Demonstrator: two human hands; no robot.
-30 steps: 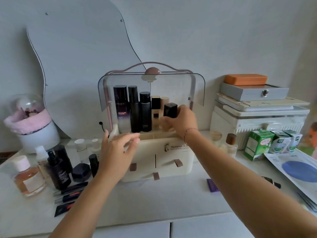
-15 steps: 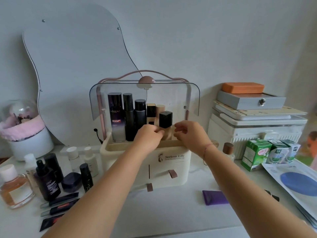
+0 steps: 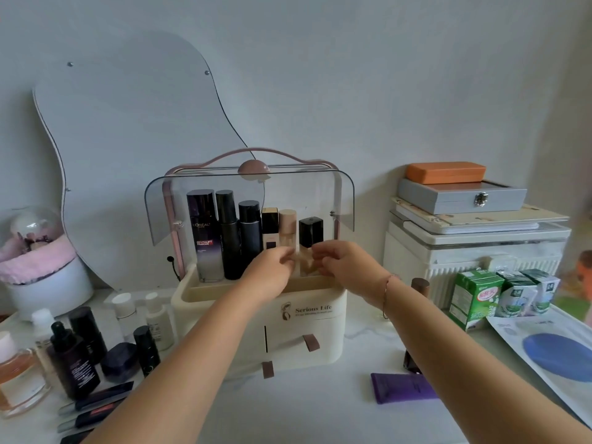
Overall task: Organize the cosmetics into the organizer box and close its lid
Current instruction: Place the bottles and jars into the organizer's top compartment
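Note:
The cream organizer box (image 3: 307,328) stands mid-table with its clear lid (image 3: 160,213) swung up. Inside, a row of bottles stands upright: a L'Oreal bottle (image 3: 205,238), two black bottles, two beige foundations, and a black-capped foundation bottle (image 3: 310,232) at the right end. My left hand (image 3: 272,277) and my right hand (image 3: 347,267) meet at that bottle's glass body, fingertips on either side. Loose cosmetics lie left of the box: a black pump bottle (image 3: 72,360), a perfume (image 3: 19,376), a dark jar (image 3: 120,360), lipsticks (image 3: 96,402). A purple tube (image 3: 400,390) lies to the right.
A wavy mirror (image 3: 128,139) leans on the wall behind. A white bowl with pink fluff (image 3: 48,283) sits far left. Right of the box stand a white storage crate (image 3: 474,251) stacked with cases, green cartons (image 3: 474,299) and a sheet-mask packet (image 3: 551,350).
My left hand rose from the box's front edge to the black-capped bottle. My right hand slid from the bottle's cap down to its body. The bottle now stands in the row.

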